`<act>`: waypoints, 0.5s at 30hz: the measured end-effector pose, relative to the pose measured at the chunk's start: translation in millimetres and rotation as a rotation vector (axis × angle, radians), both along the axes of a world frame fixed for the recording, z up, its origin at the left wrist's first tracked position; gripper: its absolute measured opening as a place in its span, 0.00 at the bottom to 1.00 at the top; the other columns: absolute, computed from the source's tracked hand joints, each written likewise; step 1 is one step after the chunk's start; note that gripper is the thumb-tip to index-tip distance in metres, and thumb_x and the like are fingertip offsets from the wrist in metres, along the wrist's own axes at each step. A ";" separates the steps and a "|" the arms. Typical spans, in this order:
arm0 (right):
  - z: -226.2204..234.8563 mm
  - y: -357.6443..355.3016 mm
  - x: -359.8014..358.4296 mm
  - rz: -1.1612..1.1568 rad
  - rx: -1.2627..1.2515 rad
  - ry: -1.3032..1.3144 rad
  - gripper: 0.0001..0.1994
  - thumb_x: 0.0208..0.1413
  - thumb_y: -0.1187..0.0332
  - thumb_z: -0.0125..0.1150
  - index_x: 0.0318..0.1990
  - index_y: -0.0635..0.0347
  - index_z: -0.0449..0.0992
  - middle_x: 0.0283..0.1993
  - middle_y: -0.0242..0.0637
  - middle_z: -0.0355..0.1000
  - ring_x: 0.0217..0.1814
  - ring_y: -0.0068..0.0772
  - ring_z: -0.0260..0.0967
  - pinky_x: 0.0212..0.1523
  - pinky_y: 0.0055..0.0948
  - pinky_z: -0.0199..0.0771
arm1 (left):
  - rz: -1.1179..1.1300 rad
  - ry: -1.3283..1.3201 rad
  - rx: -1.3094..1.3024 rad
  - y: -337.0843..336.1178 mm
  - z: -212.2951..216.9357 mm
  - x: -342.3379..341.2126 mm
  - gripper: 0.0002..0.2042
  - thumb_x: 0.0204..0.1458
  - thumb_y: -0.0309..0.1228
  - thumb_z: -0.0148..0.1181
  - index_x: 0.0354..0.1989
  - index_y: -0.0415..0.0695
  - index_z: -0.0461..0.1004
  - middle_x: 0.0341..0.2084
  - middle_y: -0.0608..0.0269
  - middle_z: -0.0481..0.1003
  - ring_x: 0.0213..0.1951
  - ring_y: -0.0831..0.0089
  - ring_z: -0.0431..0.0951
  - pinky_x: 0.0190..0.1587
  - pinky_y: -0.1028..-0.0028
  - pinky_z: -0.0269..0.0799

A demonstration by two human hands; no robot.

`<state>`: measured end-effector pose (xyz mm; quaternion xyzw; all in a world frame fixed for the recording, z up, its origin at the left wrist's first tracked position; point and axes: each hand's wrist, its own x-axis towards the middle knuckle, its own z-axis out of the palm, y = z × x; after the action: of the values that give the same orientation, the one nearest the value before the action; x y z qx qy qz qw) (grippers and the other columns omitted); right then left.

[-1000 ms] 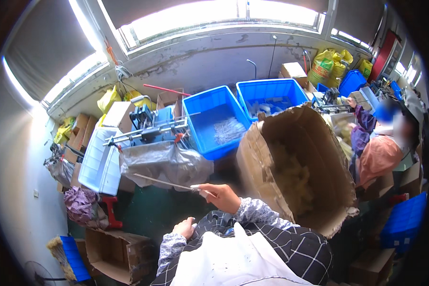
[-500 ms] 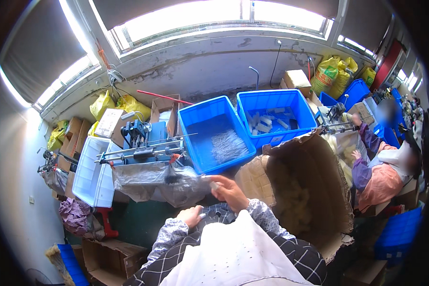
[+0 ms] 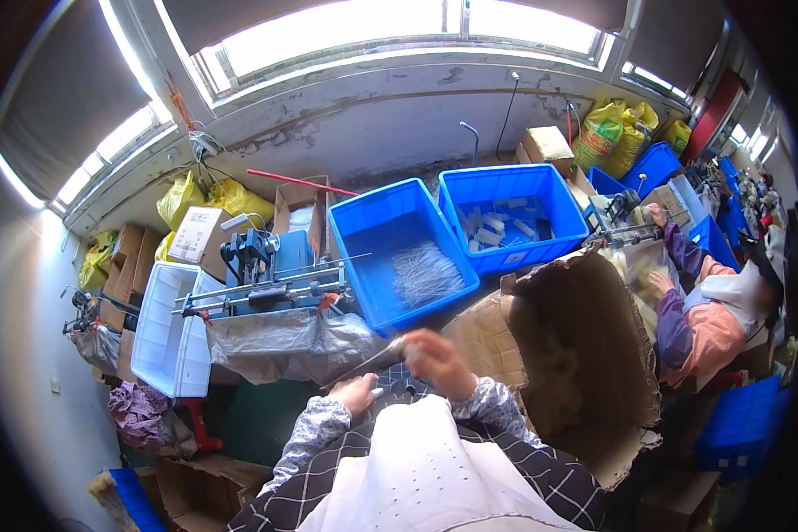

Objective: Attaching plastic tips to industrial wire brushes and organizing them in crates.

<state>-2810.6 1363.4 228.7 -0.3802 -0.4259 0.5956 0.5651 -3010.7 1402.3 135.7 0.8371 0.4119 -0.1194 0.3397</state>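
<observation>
My left hand (image 3: 355, 395) rests low over my checked lap, its fingers curled closed; whatever is in them is hidden. A small white bit, perhaps a finger cover, shows at its thumb. Just to the right and higher, my right hand (image 3: 442, 363) is closed and smeared by motion. From its fingertips a thin grey streak (image 3: 371, 363) slants down toward the left hand; its kind is too blurred to tell. Ahead of both hands stands a bench machine (image 3: 266, 288) with metal rods, grey plastic sheeting (image 3: 266, 346) hanging along its front.
A blue bin (image 3: 363, 199) holds thin wire-like pieces (image 3: 424, 273); another blue bin (image 3: 514, 259) holds whitish pieces. A large torn carton (image 3: 643, 390) stands at my right, a white crate (image 3: 151, 363) at left. Farther right, a co-worker in a purple-sleeved top (image 3: 716, 332) works at another machine.
My right hand has moved slightly right and down, and the grey streak now extends from it toward my left hand. The left hand stays nearly in place. The view has shifted a little.
</observation>
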 end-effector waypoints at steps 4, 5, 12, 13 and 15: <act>-11.9 12.1 10.4 -0.089 -0.196 0.075 0.09 0.53 0.68 0.46 0.39 0.60 0.67 0.20 0.25 0.60 0.19 0.11 0.54 0.18 0.11 0.54 | 0.003 -0.035 0.026 -0.2 -8.5 -0.3 0.16 0.48 0.41 0.46 0.41 0.44 0.62 0.33 0.49 0.71 0.35 0.54 0.72 0.37 0.60 0.66; -15.2 10.8 6.3 0.003 -0.198 0.029 0.09 0.53 0.71 0.45 0.40 0.62 0.67 0.20 0.25 0.60 0.21 0.11 0.54 0.21 0.11 0.55 | -0.006 -0.038 0.040 0.7 -7.5 1.6 0.16 0.48 0.41 0.46 0.41 0.44 0.62 0.33 0.49 0.71 0.35 0.55 0.72 0.37 0.60 0.66; -24.6 7.0 3.0 0.154 -0.166 0.060 0.11 0.53 0.69 0.47 0.43 0.61 0.65 0.22 0.25 0.59 0.22 0.12 0.54 0.21 0.12 0.54 | 0.021 0.040 -0.036 -4.1 2.2 6.2 0.17 0.48 0.38 0.45 0.45 0.44 0.60 0.35 0.49 0.70 0.39 0.57 0.70 0.41 0.62 0.65; -26.8 7.9 2.8 0.164 -0.178 0.052 0.11 0.53 0.69 0.47 0.43 0.61 0.65 0.22 0.25 0.59 0.22 0.11 0.54 0.21 0.12 0.54 | 0.014 0.052 -0.039 -5.3 2.3 7.2 0.17 0.48 0.38 0.45 0.45 0.44 0.60 0.35 0.49 0.69 0.39 0.57 0.70 0.41 0.62 0.65; -15.1 1.3 -2.8 0.220 -0.133 -0.005 0.11 0.54 0.68 0.46 0.43 0.61 0.65 0.21 0.24 0.59 0.20 0.10 0.52 0.20 0.11 0.52 | 0.014 0.064 -0.042 -5.8 -1.1 6.2 0.17 0.48 0.37 0.45 0.45 0.44 0.60 0.35 0.49 0.69 0.39 0.57 0.70 0.41 0.62 0.65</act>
<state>-2813.4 1364.6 213.6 -0.3692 -0.4259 0.6799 0.4691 -3004.5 1396.5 134.6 0.8224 0.4259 -0.1523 0.3449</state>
